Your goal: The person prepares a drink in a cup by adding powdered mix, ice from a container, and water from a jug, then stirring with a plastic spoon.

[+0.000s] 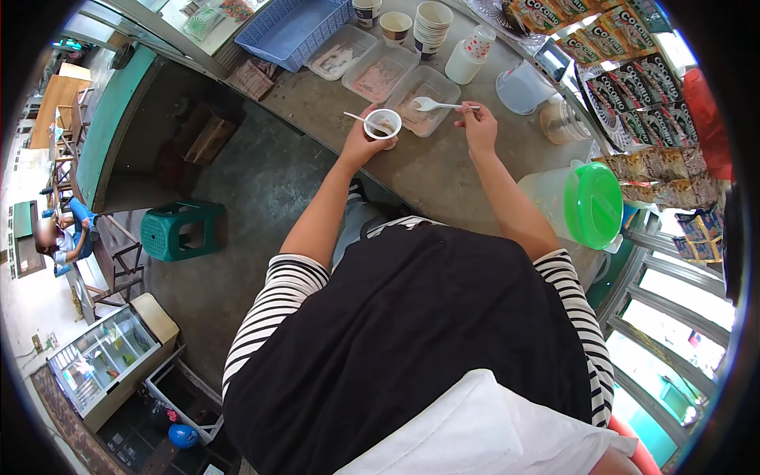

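My left hand [366, 145] is wrapped round a small white cup [383, 124] near the counter's front edge. A thin light stick or spoon handle [356, 118] leans out over the cup's left rim, and something brownish lies inside. My right hand [478, 125] pinches the handle of a white plastic spoon [428, 104]. The spoon's bowl is over an open clear container [434, 80] with pinkish-brown powder in it. Two more clear containers stand to its left, one with pink powder [378, 80] and one with whitish powder [336, 61].
Behind are a blue basket [294, 28], stacked paper cups [431, 30] and a white bottle [465, 63]. At right stand a clear tub [524, 89], a jar [560, 123] and a green-lidded pitcher [593, 206]. Sachets [643, 96] hang upper right. A person sits far left.
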Action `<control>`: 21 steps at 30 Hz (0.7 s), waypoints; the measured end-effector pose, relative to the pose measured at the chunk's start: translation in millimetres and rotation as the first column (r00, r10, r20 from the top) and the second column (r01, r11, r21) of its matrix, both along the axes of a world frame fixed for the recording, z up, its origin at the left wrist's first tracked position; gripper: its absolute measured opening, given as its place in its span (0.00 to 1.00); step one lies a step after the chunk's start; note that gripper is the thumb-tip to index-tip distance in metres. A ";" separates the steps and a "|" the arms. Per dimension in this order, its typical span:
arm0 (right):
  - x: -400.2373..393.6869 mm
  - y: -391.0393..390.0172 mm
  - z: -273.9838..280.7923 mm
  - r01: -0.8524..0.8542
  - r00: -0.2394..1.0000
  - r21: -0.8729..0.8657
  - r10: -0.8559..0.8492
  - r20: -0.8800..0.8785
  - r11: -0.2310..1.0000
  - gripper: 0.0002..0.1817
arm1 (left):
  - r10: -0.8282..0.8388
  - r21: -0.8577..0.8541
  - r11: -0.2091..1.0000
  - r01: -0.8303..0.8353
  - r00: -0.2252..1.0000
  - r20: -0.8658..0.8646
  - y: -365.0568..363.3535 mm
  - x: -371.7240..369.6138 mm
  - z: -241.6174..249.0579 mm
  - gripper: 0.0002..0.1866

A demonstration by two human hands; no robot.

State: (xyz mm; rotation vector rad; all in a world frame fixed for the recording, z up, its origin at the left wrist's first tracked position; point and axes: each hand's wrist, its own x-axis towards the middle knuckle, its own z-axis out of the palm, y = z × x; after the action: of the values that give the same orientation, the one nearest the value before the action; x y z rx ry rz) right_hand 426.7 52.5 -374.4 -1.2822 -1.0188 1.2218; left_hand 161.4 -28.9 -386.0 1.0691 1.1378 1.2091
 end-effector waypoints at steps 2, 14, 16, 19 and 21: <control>2.8 2.4 -0.9 0.017 1.000 0.027 -0.016 -0.022 0.999 0.10 | -0.003 0.011 1.000 0.004 0.999 -0.039 1.0 -1.3 -1.9 0.48; -9.1 -12.3 58.3 -0.169 0.980 -0.085 0.157 -0.125 0.982 0.10 | 0.206 0.200 0.964 -0.178 0.970 -0.127 -2.4 15.5 -16.7 0.35; -14.2 -14.6 62.3 -0.264 0.962 -0.012 0.263 -0.074 0.964 0.10 | 0.220 0.201 0.963 -0.177 0.952 -0.214 -4.5 14.9 -15.3 0.35; -20.7 -17.5 68.4 -0.321 0.947 0.066 0.321 0.011 0.945 0.10 | 0.236 0.227 0.959 -0.168 0.918 -0.318 -8.6 15.0 -15.2 0.33; -24.7 -18.5 72.2 -0.324 0.946 0.070 0.321 0.043 0.944 0.10 | 0.246 0.297 0.947 -0.122 0.872 -0.424 -9.1 13.0 -15.9 0.30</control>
State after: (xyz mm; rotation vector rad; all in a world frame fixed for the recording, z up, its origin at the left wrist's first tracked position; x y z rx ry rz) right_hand 402.0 34.0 -302.2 -1.1058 -1.3245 1.3968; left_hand 174.4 -38.0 -401.9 1.5318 1.4972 1.3231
